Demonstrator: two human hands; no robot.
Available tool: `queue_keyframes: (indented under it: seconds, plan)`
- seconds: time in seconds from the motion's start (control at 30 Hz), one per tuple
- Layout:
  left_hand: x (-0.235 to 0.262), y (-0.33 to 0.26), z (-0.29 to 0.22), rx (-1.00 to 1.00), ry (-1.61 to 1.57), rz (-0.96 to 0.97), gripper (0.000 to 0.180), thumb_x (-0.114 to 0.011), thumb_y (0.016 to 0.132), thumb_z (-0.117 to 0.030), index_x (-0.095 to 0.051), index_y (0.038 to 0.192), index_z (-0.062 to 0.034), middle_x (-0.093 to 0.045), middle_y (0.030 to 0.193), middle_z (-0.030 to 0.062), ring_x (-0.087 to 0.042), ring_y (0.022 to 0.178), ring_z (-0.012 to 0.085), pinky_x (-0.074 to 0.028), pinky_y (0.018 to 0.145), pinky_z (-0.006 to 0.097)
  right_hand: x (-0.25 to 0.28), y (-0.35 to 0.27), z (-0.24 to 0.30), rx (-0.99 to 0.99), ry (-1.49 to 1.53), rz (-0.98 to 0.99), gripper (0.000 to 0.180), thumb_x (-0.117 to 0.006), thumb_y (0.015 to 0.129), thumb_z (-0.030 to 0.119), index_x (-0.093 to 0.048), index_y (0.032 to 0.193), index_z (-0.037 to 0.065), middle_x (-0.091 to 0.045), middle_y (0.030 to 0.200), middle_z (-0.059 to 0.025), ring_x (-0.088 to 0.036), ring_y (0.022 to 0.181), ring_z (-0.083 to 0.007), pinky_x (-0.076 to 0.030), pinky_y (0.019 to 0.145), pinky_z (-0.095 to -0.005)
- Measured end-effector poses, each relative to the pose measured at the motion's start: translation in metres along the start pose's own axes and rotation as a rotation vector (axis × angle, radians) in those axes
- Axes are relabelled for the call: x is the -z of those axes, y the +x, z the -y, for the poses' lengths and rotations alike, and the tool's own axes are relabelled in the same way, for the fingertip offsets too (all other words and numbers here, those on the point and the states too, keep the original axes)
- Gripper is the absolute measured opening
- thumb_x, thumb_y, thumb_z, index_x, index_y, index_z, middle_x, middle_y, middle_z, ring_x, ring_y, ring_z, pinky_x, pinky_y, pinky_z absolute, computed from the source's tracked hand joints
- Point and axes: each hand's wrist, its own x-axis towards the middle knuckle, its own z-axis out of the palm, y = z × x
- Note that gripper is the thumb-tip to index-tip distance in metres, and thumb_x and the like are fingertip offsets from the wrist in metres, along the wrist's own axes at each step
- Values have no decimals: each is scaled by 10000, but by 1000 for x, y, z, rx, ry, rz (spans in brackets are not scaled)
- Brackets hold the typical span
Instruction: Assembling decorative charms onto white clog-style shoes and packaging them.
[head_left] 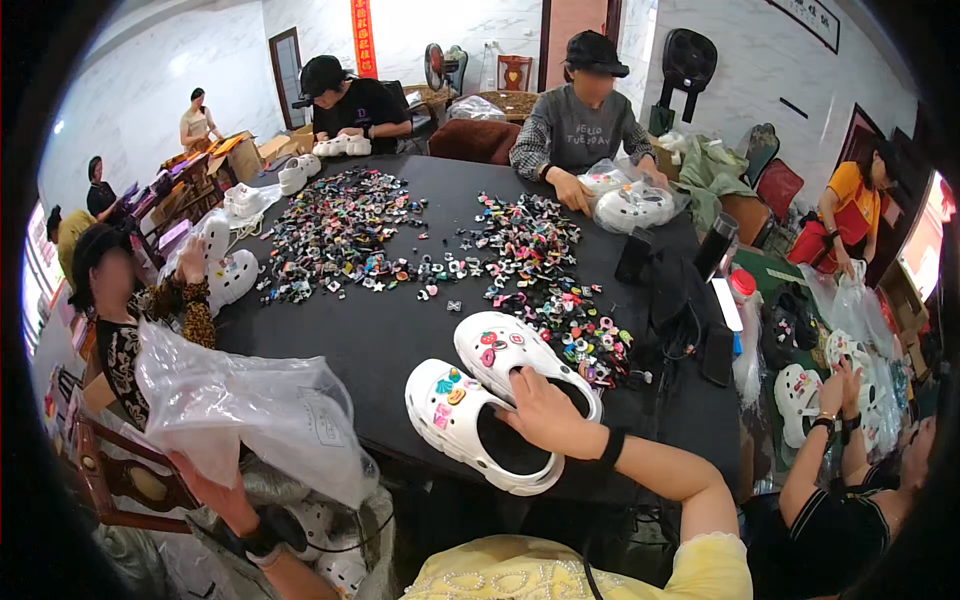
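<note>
White marble-look walls close in a crowded workroom around a large black table (400, 330).

At the table's near edge, the right hand (545, 410) lies on a pair of white clogs (500, 400): its fingers (527, 381) are curled over the rim of the near clog's opening, pressed fairly close together, the thumb dipping into the opening. A black band sits on the wrist. Both clogs lie side by side, toes toward the table's left edge, each with small coloured charms pushed into its top.

Off the table's near left corner, the left hand (215, 490) grips a clear plastic bag (260, 410) from below; the fingers are closed into the crumpled film, mostly hidden by it. The bag billows up just beside the clogs.

Outward, a heap of coloured shoe charms (555, 290) spreads across the middle toward the right edge, and a second heap (340, 230) lies toward the far left. More white clogs (630, 205) sit bagged at the far edge before a seated worker (580, 120).
</note>
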Motion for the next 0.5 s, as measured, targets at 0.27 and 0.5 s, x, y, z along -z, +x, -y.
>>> queue_keyframes:
  seconds: [0.27, 0.5]
  plan:
    - [-65, 93, 23, 183, -528, 109, 702, -643, 812, -240, -299, 1365, 21, -395, 1348, 180, -453, 1159, 265, -367, 962, 387, 87, 1, 19, 34, 388, 112, 625, -619, 838, 366, -399, 1273, -23, -495, 1202, -203, -532, 1073, -337, -441, 893, -389]
    - [-125, 24, -170, 382, -1086, 277, 574, -585, 869, -248, -361, 1340, -7, -459, 1298, 151, -520, 1077, 239, -429, 889, 350, 76, -17, -10, -161, 1649, 194, 832, -557, 885, 369, -18, 1456, 95, -194, 1478, -133, -273, 1333, -265, -231, 1088, -386]
